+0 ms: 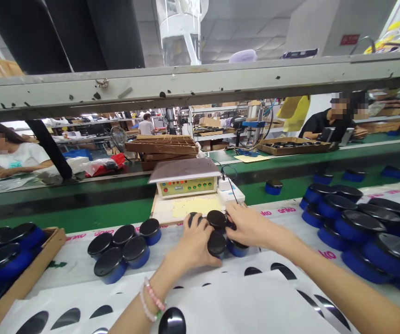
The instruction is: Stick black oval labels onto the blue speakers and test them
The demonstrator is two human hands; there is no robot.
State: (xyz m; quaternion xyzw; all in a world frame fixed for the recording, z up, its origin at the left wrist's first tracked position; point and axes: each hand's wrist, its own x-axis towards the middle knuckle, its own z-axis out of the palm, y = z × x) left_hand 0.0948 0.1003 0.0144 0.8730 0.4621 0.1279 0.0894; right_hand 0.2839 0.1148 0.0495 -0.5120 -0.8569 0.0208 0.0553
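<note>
Round blue units with glossy black lids stand on a white sheet (64, 273) printed with pink "anko" lettering. My left hand (192, 246) is closed over one unit (193, 219), mostly hiding it. My right hand (250, 226) grips another unit (231, 224) at its far edge. Between my hands are further units (216, 243), and one (237, 248) sits partly under my right palm. Several units (123, 243) are grouped to the left. A large cluster (356, 229) stands to the right. A black disc (172, 321) lies near my left wrist.
A beige tester box (185, 182) with coloured lights stands beyond my hands, beside a yellow paper (196, 207). A cardboard tray of units (19, 264) sits at left. A green conveyor (200, 195) and a grey metal beam (200, 83) cross the view, with co-workers beyond.
</note>
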